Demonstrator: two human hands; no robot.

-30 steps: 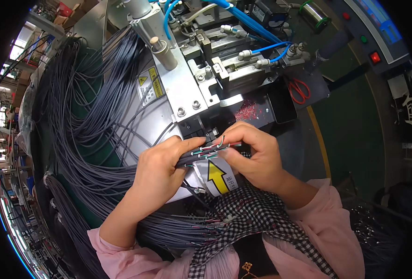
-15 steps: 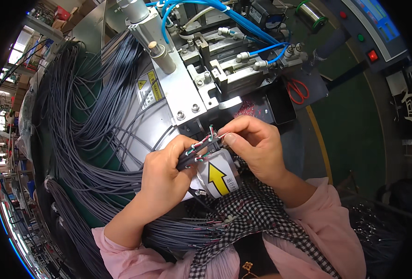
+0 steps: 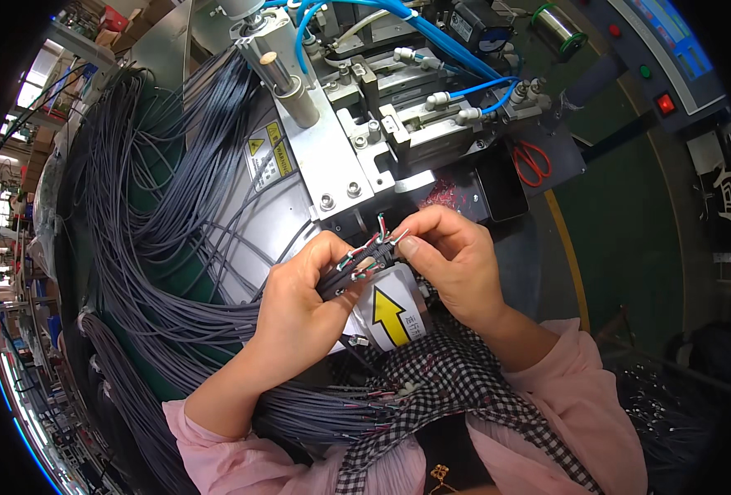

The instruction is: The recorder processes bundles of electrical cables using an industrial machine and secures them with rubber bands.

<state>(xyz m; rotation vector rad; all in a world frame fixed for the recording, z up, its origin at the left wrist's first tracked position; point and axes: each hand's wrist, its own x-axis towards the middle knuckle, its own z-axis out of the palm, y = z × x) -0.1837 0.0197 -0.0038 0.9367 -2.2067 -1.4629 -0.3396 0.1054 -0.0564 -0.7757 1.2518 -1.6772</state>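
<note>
My left hand (image 3: 302, 301) is closed round a bunch of dark grey cables (image 3: 336, 282), their stripped ends fanning out in thin red, green, white and black wires (image 3: 367, 249). To its right, my right hand (image 3: 456, 260) pinches a fine wire end (image 3: 400, 237) between thumb and forefinger. Both hands meet just in front of the metal machine (image 3: 340, 165), above a white plate with a yellow arrow (image 3: 390, 316). More cables with bared ends (image 3: 324, 412) lie across my lap, on a black-and-white checked apron (image 3: 440, 371).
A large heap of grey cables (image 3: 142, 223) spreads over the left side. Blue air hoses (image 3: 448, 45) run over the machine. Right of it are a black bin (image 3: 500, 183), red-handled scissors (image 3: 532, 163), a wire spool (image 3: 559, 31) and a control panel (image 3: 671, 58) with buttons.
The machine sits slightly farther right and lower in the picture. My left hand has shifted a little to the right with the cables; my right hand keeps its pinch.
</note>
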